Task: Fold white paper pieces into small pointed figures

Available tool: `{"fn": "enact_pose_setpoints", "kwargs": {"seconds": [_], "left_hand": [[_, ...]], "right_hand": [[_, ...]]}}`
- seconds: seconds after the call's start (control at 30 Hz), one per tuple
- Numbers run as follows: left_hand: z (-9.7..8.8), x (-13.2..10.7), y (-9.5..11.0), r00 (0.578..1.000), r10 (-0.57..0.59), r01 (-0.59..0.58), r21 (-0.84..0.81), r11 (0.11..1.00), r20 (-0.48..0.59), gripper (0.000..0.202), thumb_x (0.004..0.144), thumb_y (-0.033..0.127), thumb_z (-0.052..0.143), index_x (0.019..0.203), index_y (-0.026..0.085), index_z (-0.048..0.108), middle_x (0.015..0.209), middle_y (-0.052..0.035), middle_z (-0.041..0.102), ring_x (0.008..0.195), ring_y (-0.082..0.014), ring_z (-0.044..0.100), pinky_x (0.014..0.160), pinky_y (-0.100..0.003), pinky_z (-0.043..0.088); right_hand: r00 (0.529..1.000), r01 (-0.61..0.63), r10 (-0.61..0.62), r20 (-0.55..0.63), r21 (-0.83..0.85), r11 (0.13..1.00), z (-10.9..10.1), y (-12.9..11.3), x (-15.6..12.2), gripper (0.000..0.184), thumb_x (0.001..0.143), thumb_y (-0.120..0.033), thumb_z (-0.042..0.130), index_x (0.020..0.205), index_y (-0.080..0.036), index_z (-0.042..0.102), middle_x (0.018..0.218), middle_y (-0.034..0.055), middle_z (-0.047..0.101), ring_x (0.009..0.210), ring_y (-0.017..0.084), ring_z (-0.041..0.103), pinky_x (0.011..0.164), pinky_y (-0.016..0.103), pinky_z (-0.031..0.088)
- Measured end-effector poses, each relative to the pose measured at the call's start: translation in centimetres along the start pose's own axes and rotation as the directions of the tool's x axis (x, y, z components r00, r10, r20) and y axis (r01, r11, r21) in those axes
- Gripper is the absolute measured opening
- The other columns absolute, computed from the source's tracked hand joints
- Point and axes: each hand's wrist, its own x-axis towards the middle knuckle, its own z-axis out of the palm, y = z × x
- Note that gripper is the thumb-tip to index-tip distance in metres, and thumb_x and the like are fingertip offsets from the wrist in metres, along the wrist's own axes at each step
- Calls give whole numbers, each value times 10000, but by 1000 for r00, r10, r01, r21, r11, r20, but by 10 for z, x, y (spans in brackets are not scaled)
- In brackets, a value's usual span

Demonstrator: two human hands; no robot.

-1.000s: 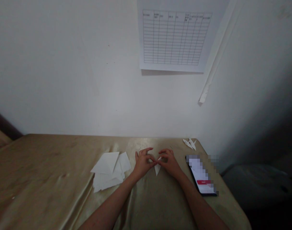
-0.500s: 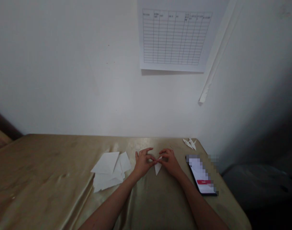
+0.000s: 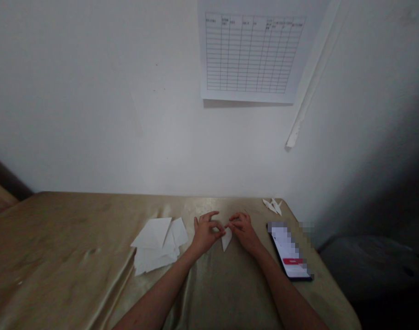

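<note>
A small folded piece of white paper (image 3: 226, 239), kite-shaped with its point toward me, lies on the table between my hands. My left hand (image 3: 207, 231) pinches its left upper edge between thumb and index finger, the other fingers raised. My right hand (image 3: 243, 229) has its thumb and index finger at the paper's top right edge, closed on it, the other fingers curled. The fingertips partly cover the paper's upper end. Left of my left hand lies a loose pile of white paper sheets (image 3: 156, 233).
A phone (image 3: 292, 256) with a lit screen lies right of my right arm. Small folded white paper pieces (image 3: 272, 206) rest near the table's back right corner. Behind the cloth-covered table (image 3: 75, 256) rises a white wall with a printed grid sheet (image 3: 249, 55).
My right thumb and index finger have shifted slightly up along the paper's edge, showing more of the paper. The left hand stays in place.
</note>
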Motion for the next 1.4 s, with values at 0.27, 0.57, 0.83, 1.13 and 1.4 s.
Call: {"fn": "enact_pose_setpoints", "kwargs": {"seconds": [0.27, 0.57, 0.83, 1.13, 1.4], "left_hand": [[3, -1, -1, 998, 6, -3, 58, 998, -56, 17, 794, 298, 780, 791, 315, 778, 1418, 3, 589, 1351, -303, 456, 1174, -681, 145], [2, -4, 1, 999, 17, -12, 146, 989, -39, 164, 822, 255, 746, 979, 301, 724, 1411, -23, 591, 1336, -293, 459, 1171, -672, 150], [-2, -6, 1, 999, 33, -33, 153, 988, 0, 97, 801, 296, 776, 880, 353, 778, 1442, 18, 561, 1351, -293, 430, 1175, -652, 141], [-6, -9, 0, 1000, 1, -5, 181, 983, 25, 130, 778, 364, 803, 890, 429, 800, 1475, 44, 534, 1365, -313, 411, 1176, -676, 101], [-5, -12, 0, 1000, 3, -9, 209, 978, 28, 150, 786, 406, 792, 933, 436, 792, 1477, 32, 533, 1366, -331, 412, 1158, -720, 93]], "right_hand": [[999, -23, 19, -47, -82, 996, -5, 1, -1, 202, 893, -347, 667, 1068, -309, 762, 1187, 68, 605, 1232, 251, 455, 1131, 447, 337], [999, -33, 33, -1, -231, 972, -2, 0, -3, 32, 825, -253, 729, 832, -246, 759, 1145, 68, 627, 1215, 250, 465, 1089, 431, 356], [999, -49, 43, -30, -240, 970, 3, 0, -3, 40, 838, -264, 716, 834, -230, 736, 1123, 83, 642, 1204, 261, 476, 1069, 424, 360], [999, -34, 27, -30, -237, 971, 1, -4, -5, 79, 817, -250, 733, 889, -240, 703, 1096, 62, 624, 1177, 257, 477, 1054, 419, 361], [999, -35, 29, -29, -240, 970, 0, -7, -7, 73, 815, -244, 739, 887, -253, 728, 1082, 62, 622, 1168, 252, 475, 1047, 415, 361]]}}
